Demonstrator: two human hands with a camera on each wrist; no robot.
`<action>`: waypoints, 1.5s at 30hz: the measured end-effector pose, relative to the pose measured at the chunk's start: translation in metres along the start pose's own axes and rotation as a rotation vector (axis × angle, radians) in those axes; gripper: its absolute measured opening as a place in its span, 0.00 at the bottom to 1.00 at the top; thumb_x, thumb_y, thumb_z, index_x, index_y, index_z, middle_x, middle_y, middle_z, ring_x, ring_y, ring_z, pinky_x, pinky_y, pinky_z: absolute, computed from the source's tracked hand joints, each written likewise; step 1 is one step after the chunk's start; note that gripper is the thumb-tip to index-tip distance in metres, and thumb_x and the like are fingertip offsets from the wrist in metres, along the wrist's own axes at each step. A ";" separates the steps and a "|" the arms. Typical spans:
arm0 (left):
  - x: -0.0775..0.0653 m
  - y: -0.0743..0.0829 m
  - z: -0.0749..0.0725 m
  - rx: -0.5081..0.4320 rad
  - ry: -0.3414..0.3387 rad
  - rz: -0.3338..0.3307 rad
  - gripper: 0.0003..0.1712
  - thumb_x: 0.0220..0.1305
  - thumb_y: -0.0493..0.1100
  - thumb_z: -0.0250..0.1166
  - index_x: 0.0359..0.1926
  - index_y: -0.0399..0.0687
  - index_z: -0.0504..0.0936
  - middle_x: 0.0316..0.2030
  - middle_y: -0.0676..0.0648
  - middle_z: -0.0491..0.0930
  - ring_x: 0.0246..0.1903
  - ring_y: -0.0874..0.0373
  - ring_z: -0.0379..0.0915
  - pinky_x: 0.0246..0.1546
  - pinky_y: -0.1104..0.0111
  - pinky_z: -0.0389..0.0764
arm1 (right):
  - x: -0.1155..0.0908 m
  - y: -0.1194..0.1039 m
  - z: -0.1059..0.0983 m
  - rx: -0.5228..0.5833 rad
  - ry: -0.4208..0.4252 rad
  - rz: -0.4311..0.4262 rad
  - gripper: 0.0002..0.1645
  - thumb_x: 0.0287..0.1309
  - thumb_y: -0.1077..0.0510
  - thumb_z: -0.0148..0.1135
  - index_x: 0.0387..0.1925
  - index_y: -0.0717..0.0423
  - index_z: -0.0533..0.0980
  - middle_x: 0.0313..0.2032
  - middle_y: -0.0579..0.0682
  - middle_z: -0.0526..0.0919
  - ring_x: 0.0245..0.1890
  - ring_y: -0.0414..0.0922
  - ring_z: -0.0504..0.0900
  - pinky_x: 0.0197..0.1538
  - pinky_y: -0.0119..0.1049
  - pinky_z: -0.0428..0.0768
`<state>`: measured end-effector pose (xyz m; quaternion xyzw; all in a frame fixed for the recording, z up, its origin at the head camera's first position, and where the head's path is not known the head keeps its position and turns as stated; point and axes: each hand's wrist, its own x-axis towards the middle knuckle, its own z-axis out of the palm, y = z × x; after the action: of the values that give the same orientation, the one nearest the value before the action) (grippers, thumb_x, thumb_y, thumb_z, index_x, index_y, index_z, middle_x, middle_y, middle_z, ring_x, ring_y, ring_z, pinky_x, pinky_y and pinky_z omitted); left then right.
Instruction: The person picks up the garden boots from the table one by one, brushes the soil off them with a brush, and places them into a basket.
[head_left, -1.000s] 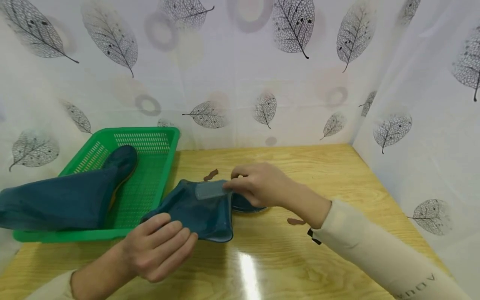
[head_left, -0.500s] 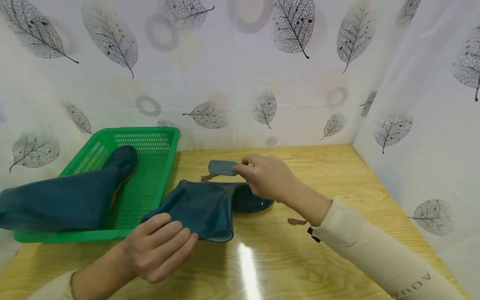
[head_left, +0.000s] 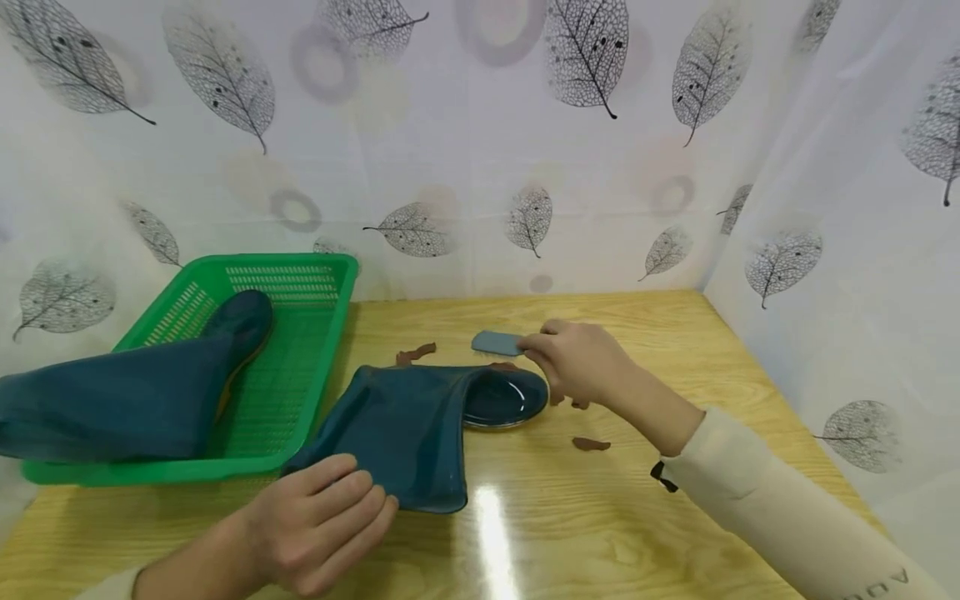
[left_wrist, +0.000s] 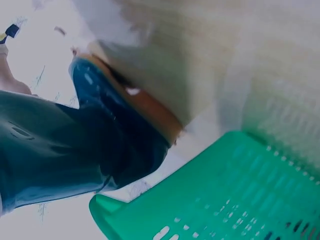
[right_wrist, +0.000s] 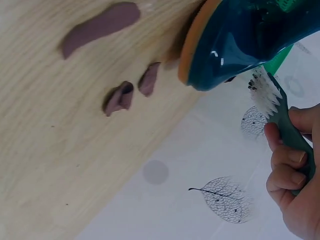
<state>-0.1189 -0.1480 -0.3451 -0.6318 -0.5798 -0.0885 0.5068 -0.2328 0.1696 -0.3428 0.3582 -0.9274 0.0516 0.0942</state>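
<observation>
A dark teal rubber boot [head_left: 408,429] lies on the wooden table with its toe pointing away to the right and its shaft toward me. My left hand [head_left: 322,521] grips the upper end of the shaft; the fingertips under it are hidden. In the left wrist view the boot [left_wrist: 117,120] shows its tan sole side. My right hand [head_left: 581,358] holds a grey-blue scrub brush [head_left: 497,342] by the handle, beyond the toe. White bristles of the brush [right_wrist: 265,92] show in the right wrist view, turned toward the boot's toe [right_wrist: 205,65], right beside it.
A green plastic basket [head_left: 330,354] stands at the left, with a second teal boot [head_left: 127,400] lying in it, shaft over the rim. Several brown, curled scraps [head_left: 591,443] are scattered on the table [head_left: 637,517] around the toe. A leaf-patterned sheet [head_left: 465,150] hangs behind.
The brush has lifted off the boot's shaft and moved back and right, to beyond the toe. My left hand keeps its grip, with the near shaft edge slightly lower.
</observation>
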 end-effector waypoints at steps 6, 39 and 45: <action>-0.002 0.013 -0.002 -0.034 -0.069 -0.008 0.22 0.72 0.30 0.51 0.24 0.49 0.83 0.21 0.54 0.80 0.23 0.62 0.67 0.25 0.72 0.69 | -0.007 0.008 0.008 0.020 0.005 -0.022 0.13 0.68 0.56 0.61 0.49 0.51 0.85 0.35 0.49 0.85 0.28 0.43 0.83 0.33 0.40 0.83; -0.033 0.037 0.033 0.018 -0.788 -0.686 0.30 0.71 0.62 0.50 0.58 0.45 0.78 0.58 0.40 0.75 0.58 0.43 0.70 0.57 0.50 0.70 | -0.013 0.015 0.007 -0.015 0.027 -0.017 0.12 0.68 0.57 0.61 0.49 0.54 0.83 0.33 0.51 0.84 0.19 0.40 0.75 0.26 0.35 0.78; -0.041 0.040 0.048 -0.044 -0.902 -0.776 0.40 0.71 0.70 0.47 0.71 0.50 0.67 0.74 0.39 0.59 0.74 0.42 0.54 0.70 0.47 0.59 | -0.008 0.012 0.008 -0.005 -0.077 0.029 0.14 0.71 0.57 0.57 0.54 0.53 0.80 0.36 0.51 0.85 0.21 0.40 0.78 0.29 0.36 0.80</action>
<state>-0.1216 -0.1310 -0.4181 -0.3593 -0.9244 -0.0020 0.1279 -0.2359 0.1820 -0.3523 0.3460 -0.9357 0.0369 0.0584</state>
